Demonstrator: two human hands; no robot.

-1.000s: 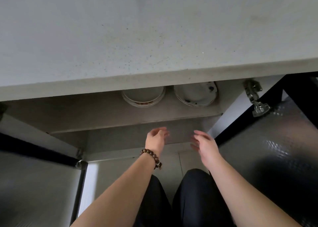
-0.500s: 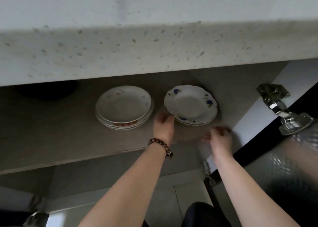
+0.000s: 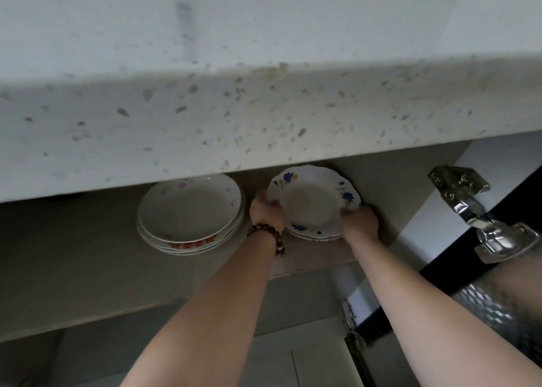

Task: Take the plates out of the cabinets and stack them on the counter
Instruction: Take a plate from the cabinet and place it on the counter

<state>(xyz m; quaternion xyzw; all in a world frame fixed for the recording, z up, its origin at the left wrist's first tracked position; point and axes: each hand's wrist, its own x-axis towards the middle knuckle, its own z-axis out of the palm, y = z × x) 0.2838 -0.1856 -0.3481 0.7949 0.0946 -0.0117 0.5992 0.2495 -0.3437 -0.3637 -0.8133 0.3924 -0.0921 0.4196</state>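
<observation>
On the cabinet shelf (image 3: 88,254) sit two small stacks of plates. The right stack is white with blue flowers and a scalloped rim (image 3: 312,201). My left hand (image 3: 265,210), with a bead bracelet on the wrist, grips its left rim. My right hand (image 3: 359,220) grips its right rim, thumb on top. The top blue-flower plate looks tilted up toward me. The left stack (image 3: 190,213) is white with red and pink marks and stands untouched beside my left hand. The speckled counter (image 3: 264,49) overhangs the shelf and hides the plates' far edges.
The cabinet door (image 3: 498,298) stands open at the right, with a metal hinge (image 3: 475,210) near my right forearm. A lower shelf and the tiled floor (image 3: 293,363) lie below.
Both hands have reached from in front of the cabinet to the blue-flower stack and closed on its two sides. The view has dropped lower and closer to the shelf.
</observation>
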